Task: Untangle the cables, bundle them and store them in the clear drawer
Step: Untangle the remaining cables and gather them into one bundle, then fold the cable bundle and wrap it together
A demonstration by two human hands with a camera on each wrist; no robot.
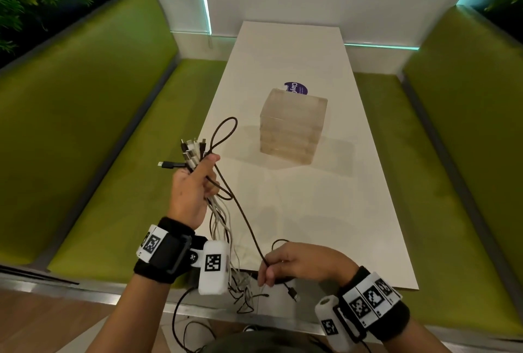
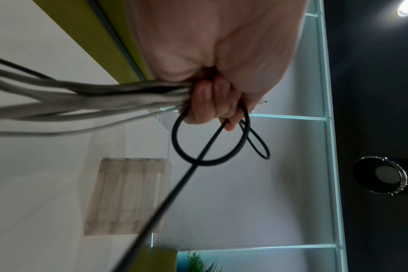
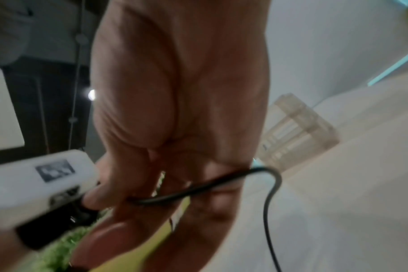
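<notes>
My left hand (image 1: pixel 195 180) is raised over the table's left edge and grips a bundle of white and black cables (image 1: pixel 219 217) in its fist; their plug ends (image 1: pixel 192 149) fan out above the thumb. In the left wrist view the fingers (image 2: pixel 210 103) curl round the white cables (image 2: pixel 82 99). One black cable (image 1: pixel 243 211) loops above the fist and runs taut down to my right hand (image 1: pixel 285 265), which pinches it near the table's front edge. In the right wrist view that black cable (image 3: pixel 198 187) crosses the fingers. The clear drawer unit (image 1: pixel 293 129) stands mid-table, all drawers closed.
The white table (image 1: pixel 325 211) runs away from me between two green benches (image 1: pixel 85 126). A purple round sticker (image 1: pixel 297 88) lies behind the drawer unit. Loose cable ends (image 1: pixel 243 293) dangle over the table's front edge toward the floor.
</notes>
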